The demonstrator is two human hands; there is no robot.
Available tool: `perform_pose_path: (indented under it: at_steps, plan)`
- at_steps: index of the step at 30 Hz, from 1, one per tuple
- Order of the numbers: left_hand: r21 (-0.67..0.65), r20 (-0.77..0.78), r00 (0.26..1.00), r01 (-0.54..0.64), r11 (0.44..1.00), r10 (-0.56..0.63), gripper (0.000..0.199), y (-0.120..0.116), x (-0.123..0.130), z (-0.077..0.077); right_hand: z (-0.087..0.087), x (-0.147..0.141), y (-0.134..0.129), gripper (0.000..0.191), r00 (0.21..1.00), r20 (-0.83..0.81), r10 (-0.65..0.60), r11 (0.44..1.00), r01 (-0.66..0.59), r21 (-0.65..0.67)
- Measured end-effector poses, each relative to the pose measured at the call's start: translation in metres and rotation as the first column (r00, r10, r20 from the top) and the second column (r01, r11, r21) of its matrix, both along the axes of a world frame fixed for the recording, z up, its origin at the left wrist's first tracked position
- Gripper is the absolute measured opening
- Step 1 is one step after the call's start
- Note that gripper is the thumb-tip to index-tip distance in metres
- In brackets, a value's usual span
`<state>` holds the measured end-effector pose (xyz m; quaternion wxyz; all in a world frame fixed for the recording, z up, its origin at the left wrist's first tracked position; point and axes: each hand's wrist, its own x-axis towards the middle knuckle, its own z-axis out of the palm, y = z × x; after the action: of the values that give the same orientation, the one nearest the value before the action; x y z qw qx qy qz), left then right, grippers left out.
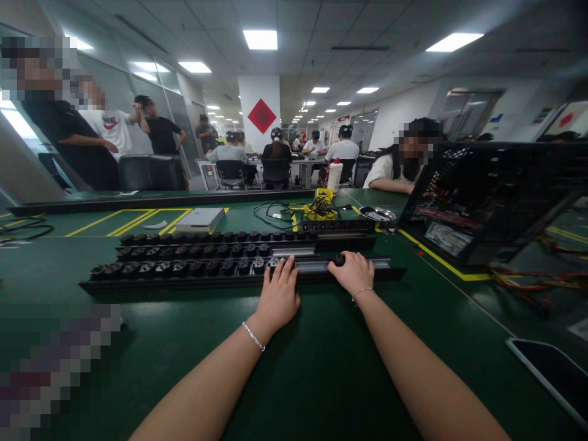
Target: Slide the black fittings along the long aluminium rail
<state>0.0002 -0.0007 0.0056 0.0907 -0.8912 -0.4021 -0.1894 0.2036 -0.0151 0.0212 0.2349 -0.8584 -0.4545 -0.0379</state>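
Note:
Three long black rails lie side by side on the green tabletop. Round black socket modules [212, 267] fill the left part of the nearest rail [179, 284], and its silver track [315, 267] shows bare toward the right. My left hand [279, 299] rests across this rail at the end of the module row, fingers stretched out and slightly apart. Farther right, my right hand [354, 273] is closed around a small round black socket module [339, 260] at the rail's track. Its underside is hidden, so whether it touches the track I cannot tell.
An open computer case [463, 208] stands at the right, with loose cables [523, 278] beside it. A phone [549, 373] lies front right. Behind the rails are a white box [201, 219], a metal dish [377, 214] and black cables [321, 208]. A co-worker [390, 168] sits across the table.

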Motion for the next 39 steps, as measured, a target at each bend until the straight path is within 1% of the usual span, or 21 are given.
perform_pose_path:
  at_steps: [5, 10, 18, 27, 33, 39]
  plan:
    - [-0.004, 0.016, 1.000, 0.016, 1.000, -0.016, 0.055, 0.0001, -0.0008, -0.0004, 0.0012, -0.0007, -0.0005, 0.047, 1.000, -0.004, 0.008, 1.000, -0.008, -0.012]
    - [0.001, 0.030, 1.000, 0.007, 1.000, -0.007, 0.054, 0.0005, -0.0006, -0.0020, 0.0028, -0.0004, -0.0001, 0.045, 1.000, -0.007, -0.011, 1.000, 0.011, -0.003]
    - [-0.027, 0.021, 1.000, 0.014, 1.000, -0.014, 0.055, 0.0004, -0.0011, -0.0007, 0.0055, 0.0006, -0.0033, 0.043, 1.000, -0.018, 0.006, 1.000, -0.006, 0.009]
    - [-0.061, 0.052, 0.999, 0.019, 0.998, -0.015, 0.055, 0.0011, -0.0012, -0.0021, 0.0016, 0.0037, -0.0017, 0.043, 1.000, -0.009, -0.007, 1.000, 0.007, 0.031]
    - [-0.102, 0.064, 0.998, 0.019, 0.995, -0.012, 0.058, -0.0014, -0.0007, 0.0023, -0.0019, 0.0080, -0.0005, 0.044, 1.000, 0.004, 0.001, 0.999, -0.001, 0.036]
    - [-0.097, 0.054, 0.998, 0.022, 0.995, -0.017, 0.058, -0.0016, -0.0015, 0.0025, -0.0028, 0.0089, -0.0018, 0.048, 0.998, 0.044, -0.050, 0.998, 0.048, 0.033]
